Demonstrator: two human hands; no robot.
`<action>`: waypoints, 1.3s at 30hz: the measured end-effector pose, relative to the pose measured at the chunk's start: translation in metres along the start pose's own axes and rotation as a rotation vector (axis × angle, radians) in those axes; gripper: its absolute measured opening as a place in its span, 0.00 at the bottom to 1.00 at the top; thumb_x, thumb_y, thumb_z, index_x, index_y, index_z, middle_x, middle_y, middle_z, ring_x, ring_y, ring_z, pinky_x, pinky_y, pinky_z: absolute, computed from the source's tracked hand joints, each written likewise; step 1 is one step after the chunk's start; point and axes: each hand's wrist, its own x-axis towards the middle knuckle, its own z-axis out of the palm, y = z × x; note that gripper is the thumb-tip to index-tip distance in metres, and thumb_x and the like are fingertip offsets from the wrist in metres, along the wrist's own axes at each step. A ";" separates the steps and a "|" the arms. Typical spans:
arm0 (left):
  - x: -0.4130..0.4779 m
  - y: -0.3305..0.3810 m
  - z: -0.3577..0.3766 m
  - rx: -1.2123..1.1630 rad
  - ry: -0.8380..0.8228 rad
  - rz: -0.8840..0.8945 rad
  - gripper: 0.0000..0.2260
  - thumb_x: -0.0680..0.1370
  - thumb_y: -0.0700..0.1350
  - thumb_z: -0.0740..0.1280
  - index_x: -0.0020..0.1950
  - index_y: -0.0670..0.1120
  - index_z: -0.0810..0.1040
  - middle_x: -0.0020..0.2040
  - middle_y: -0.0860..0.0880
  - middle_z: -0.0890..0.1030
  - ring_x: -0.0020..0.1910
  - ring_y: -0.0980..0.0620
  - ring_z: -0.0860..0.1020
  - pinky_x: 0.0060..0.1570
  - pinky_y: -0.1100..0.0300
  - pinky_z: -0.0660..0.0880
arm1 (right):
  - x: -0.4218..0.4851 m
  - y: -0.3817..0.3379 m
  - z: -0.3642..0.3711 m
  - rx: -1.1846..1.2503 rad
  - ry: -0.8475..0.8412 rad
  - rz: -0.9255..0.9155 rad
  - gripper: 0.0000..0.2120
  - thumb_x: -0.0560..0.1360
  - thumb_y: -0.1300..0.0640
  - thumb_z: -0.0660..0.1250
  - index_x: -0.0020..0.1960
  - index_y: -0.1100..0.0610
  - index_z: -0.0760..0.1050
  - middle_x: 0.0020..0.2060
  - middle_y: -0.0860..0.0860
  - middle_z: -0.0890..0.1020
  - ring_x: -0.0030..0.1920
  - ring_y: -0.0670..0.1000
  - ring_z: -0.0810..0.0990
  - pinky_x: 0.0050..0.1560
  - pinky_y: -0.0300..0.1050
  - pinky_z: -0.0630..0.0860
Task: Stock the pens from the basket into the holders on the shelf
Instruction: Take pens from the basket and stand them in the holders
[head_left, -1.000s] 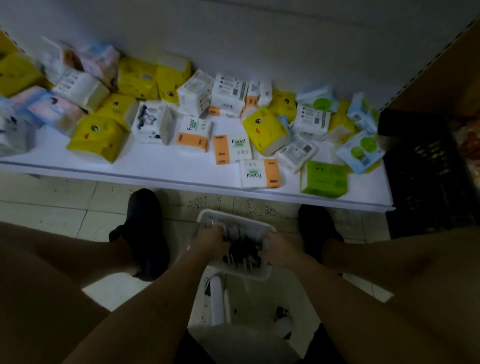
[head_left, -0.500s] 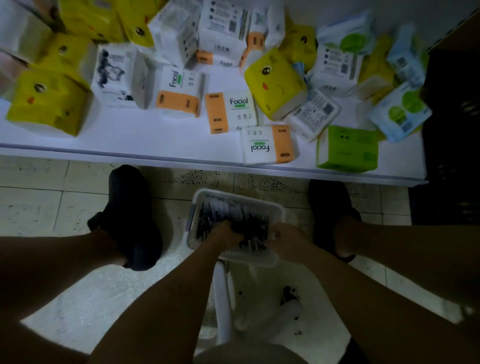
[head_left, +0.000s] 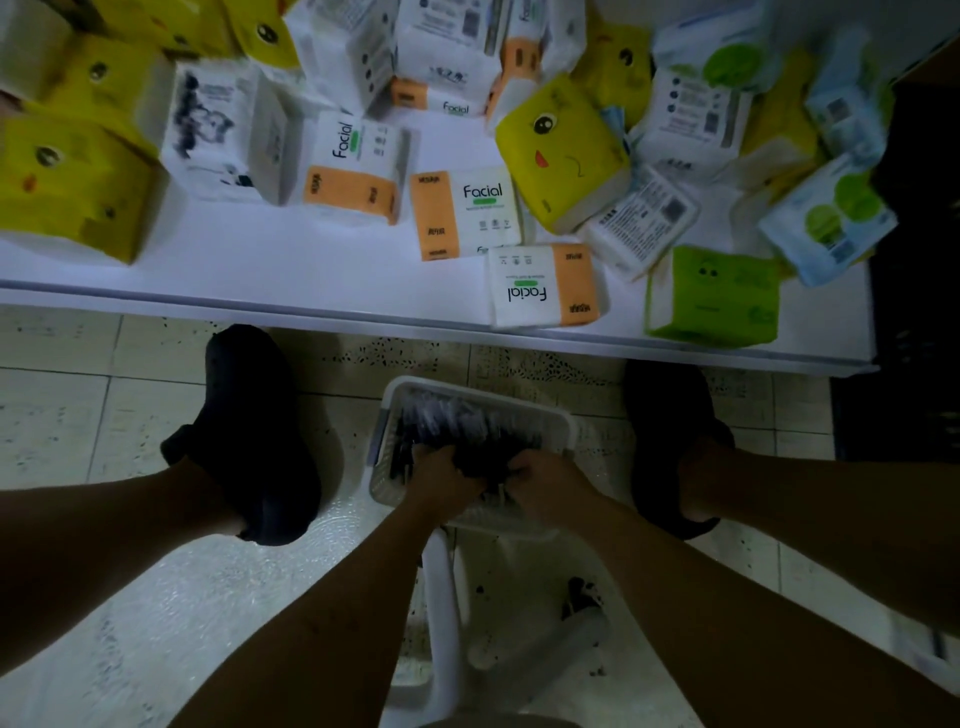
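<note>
Basket (head_left: 385, 480) sat on the floor between two black shoes (head_left: 249, 431), just below the shelf (head_left: 311, 270) edge. Pens (head_left: 457, 421) lay inside, long axis roughly person-to-shelf; tip direction too blurred to tell. Left hand (head_left: 441, 483) and right hand (head_left: 550, 480) were both curled round a dark bunch of pens at the near end.

left hand (head_left: 441, 480) curled, gripping | right hand (head_left: 553, 480) curled, gripping — forearms converging

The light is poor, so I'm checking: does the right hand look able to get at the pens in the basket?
Probably yes. The basket is open on top, nothing covers the pens, and the right hand is down inside it, fingers curled on them, beside the left hand.
</note>
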 end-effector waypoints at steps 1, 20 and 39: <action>-0.004 0.000 0.001 -0.034 0.069 -0.017 0.08 0.75 0.39 0.68 0.53 0.38 0.80 0.48 0.40 0.81 0.51 0.43 0.78 0.53 0.55 0.75 | 0.002 0.000 0.000 0.016 -0.003 -0.001 0.15 0.79 0.59 0.61 0.65 0.61 0.73 0.58 0.58 0.78 0.60 0.58 0.76 0.61 0.47 0.72; -0.057 0.025 -0.046 -0.369 0.204 -0.124 0.10 0.83 0.42 0.56 0.62 0.48 0.72 0.52 0.45 0.77 0.40 0.54 0.73 0.34 0.61 0.73 | 0.032 -0.011 0.023 -0.112 -0.047 0.015 0.23 0.82 0.59 0.53 0.77 0.55 0.58 0.76 0.54 0.60 0.75 0.59 0.57 0.75 0.54 0.54; -0.075 0.049 -0.044 -0.271 0.198 -0.100 0.08 0.81 0.38 0.57 0.52 0.41 0.76 0.49 0.38 0.80 0.46 0.43 0.79 0.47 0.50 0.78 | -0.013 -0.022 0.006 0.287 0.337 -0.068 0.05 0.75 0.66 0.66 0.49 0.60 0.76 0.41 0.53 0.79 0.44 0.54 0.77 0.41 0.44 0.74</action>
